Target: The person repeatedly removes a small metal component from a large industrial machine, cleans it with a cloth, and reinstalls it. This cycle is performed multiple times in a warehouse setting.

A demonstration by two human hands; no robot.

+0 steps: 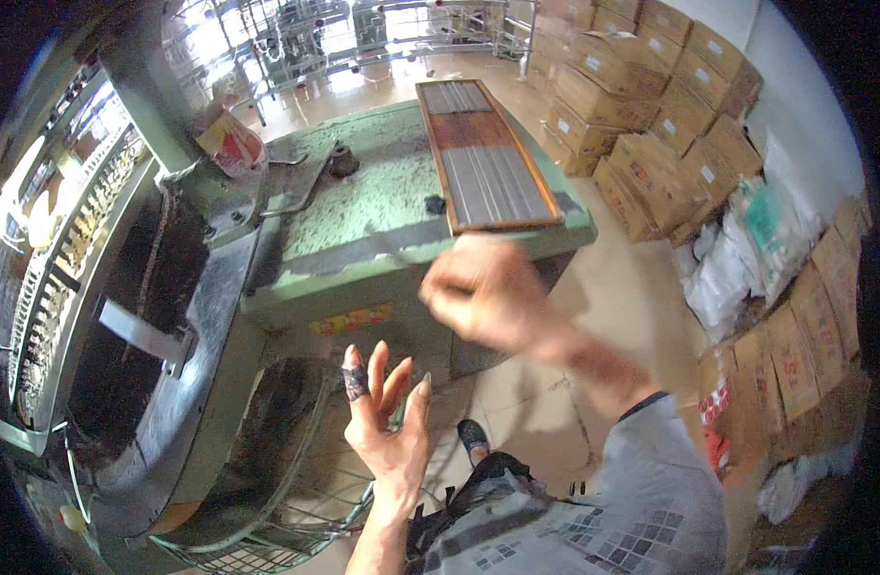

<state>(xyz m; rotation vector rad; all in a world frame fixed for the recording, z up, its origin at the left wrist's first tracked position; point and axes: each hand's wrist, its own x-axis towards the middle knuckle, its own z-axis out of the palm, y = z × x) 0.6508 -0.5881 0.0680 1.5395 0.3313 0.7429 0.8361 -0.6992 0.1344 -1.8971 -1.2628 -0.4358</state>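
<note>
My left hand [387, 417] is raised in front of the green machine with its fingers apart and nothing in it. Dark tape is wrapped around one of its fingers. Higher and to the right, my right hand [483, 291] is blurred by motion, its fingers curled. Whether it holds something small cannot be made out. Just beyond it a shallow wooden-framed tray [471, 131] lies on the green metal machine top [382, 158]. Rows of thin grey metal pieces [492, 185] fill the near and far sections of the tray, with bare brown wood between them.
Metal rods [307, 188], a dark round metal part [344, 161] and a plastic container [231, 144] sit on the machine top. A row of machine parts [73, 266] runs along the left. Cardboard boxes [648, 180] and white sacks [727, 266] line the right. A wire basket [267, 546] stands below.
</note>
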